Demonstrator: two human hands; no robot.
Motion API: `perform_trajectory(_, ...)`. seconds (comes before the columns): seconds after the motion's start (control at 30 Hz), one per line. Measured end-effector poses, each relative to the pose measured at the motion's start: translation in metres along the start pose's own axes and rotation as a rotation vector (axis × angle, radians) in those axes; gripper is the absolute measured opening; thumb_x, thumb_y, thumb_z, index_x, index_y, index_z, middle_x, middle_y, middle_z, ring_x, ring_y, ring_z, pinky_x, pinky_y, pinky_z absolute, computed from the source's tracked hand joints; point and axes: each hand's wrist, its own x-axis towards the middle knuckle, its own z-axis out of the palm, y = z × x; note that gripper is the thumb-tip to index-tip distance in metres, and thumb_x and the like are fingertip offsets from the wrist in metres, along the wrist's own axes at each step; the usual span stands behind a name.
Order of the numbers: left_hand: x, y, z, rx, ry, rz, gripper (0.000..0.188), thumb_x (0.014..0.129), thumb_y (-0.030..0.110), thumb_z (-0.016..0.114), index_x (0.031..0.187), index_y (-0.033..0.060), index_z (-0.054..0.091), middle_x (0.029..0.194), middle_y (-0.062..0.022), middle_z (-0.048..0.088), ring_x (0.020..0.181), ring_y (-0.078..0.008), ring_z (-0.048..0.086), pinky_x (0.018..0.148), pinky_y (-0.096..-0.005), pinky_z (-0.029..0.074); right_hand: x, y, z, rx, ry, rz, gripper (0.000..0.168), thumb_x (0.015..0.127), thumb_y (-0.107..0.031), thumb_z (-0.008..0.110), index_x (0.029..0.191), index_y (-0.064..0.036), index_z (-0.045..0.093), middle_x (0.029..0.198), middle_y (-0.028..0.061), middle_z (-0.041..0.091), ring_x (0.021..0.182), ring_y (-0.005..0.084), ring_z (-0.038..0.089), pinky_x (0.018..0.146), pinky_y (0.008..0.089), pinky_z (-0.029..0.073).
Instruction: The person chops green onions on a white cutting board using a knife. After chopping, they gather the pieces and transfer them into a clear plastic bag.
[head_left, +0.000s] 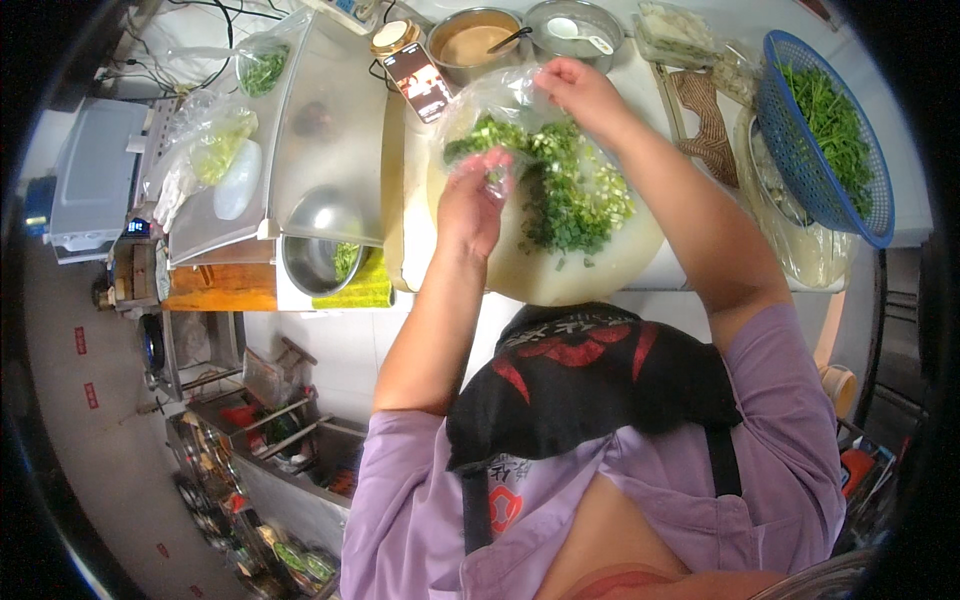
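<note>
A clear plastic bag (506, 90) is stretched between my two hands above a round cutting board (517, 262). My left hand (476, 199) pinches the bag's near left edge. My right hand (581, 94) grips its upper right edge between thumb and fingers. Chopped green onions (577, 195) lie heaped on the board, pale pieces towards the right and dark green pieces nearer me. More chopped greens (491, 133) show behind or through the bag's film; whether they are inside it I cannot tell.
Behind the board stand a phone (418, 82), a pot of brown sauce (469, 49) and a metal bowl with a white spoon (574, 30). Right is a blue colander (795, 142) of greens. A steel bowl (319, 270) and a bagged vegetable (221, 150) are left.
</note>
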Motion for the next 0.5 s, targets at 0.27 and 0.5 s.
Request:
perform_trajectory(0.27, -0.003, 0.045, 0.02, 0.027, -0.045, 0.051, 0.018, 0.091, 0.006, 0.049, 0.107, -0.0006, 0.053, 0.11, -0.0122, 0.06, 0.104, -0.023, 0.059, 0.095, -0.0378, 0.048, -0.014, -0.029, -0.022, 0.311, 0.105, -0.021, 0.016, 0.093, -0.022, 0.057, 0.1, -0.007, 0.058, 0.096, 0.0011, 0.062, 0.089, 0.0108, 0.059, 0.082, 0.0264, 0.046)
perform_trajectory(0.5, 0.001, 0.057, 0.014, -0.023, 0.048, -0.011, 0.015, 0.088, 0.005, 0.055, 0.102, -0.0001, 0.055, 0.093, -0.0075, 0.06, 0.085, -0.0166, 0.06, 0.081, -0.0273, 0.052, -0.026, -0.039, -0.048, 0.331, 0.201, 0.028, 0.016, 0.092, -0.021, 0.057, 0.098, -0.006, 0.057, 0.089, 0.0001, 0.059, 0.082, 0.01, 0.058, 0.076, 0.0279, 0.049)
